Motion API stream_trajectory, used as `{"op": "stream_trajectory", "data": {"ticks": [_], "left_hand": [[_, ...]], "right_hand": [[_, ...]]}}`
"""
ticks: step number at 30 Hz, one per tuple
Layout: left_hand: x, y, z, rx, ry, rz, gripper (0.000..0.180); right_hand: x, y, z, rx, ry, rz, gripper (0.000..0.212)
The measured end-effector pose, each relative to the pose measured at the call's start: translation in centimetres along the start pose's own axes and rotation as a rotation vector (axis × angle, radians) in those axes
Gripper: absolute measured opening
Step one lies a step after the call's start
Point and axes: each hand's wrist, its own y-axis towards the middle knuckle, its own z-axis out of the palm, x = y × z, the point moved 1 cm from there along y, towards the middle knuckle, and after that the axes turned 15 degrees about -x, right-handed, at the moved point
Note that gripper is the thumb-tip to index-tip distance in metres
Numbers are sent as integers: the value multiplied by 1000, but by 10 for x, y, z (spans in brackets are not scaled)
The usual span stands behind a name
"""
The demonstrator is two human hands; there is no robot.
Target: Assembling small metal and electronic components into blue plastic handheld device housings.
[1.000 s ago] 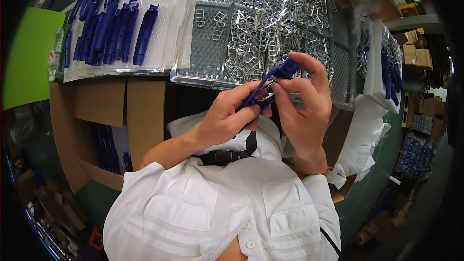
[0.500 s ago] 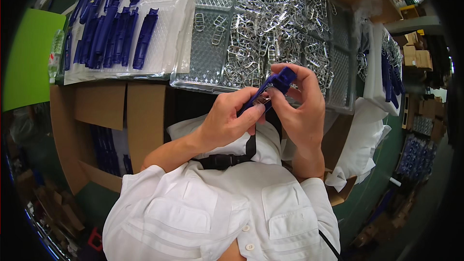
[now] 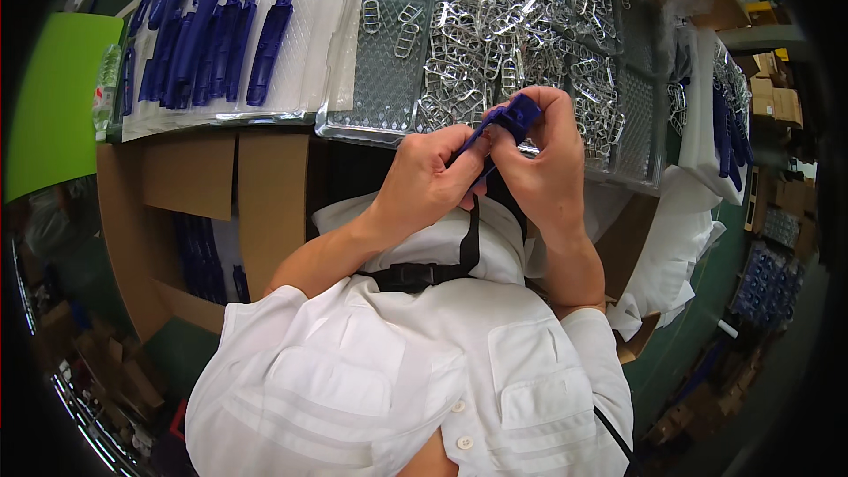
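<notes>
Between my two hands, just off the near edge of the clear plastic tray, is a long dark blue plastic part [image 3: 522, 112]. My left hand [image 3: 431, 175] is closed round its lower end, thumb pressing on the inner side. The upper end is gripped by my right hand [image 3: 545, 157], its thumb pushed into the hollow and fingers behind. Whatever metal piece sits inside is covered by my thumbs. Several shiny metal wire buckles [image 3: 477, 53] lie heaped in the tray beyond my hands.
More blue parts [image 3: 205, 53] lie on a white textured sheet [image 3: 305, 44] at the far left. An open cardboard box [image 3: 274, 212] with blue parts stands below it. A clear bottle [image 3: 107, 88] is at the far left edge. At the right is a white foam block [image 3: 702, 137] bearing blue parts.
Both thumbs have moved in closer together over the blue part, covering the metal piece that showed before. The hands have risen slightly in the picture.
</notes>
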Motion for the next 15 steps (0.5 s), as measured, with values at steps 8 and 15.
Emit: {"op": "stream_trajectory", "data": {"ticks": [8, 15], "left_hand": [[-28, -5, -32, 319, -45, 224, 48], [-39, -8, -35, 58, 253, 718, 62]], "right_hand": [[-3, 2, -27, -94, 695, -32, 34], [-13, 7, -44, -164, 284, -482, 32]]}}
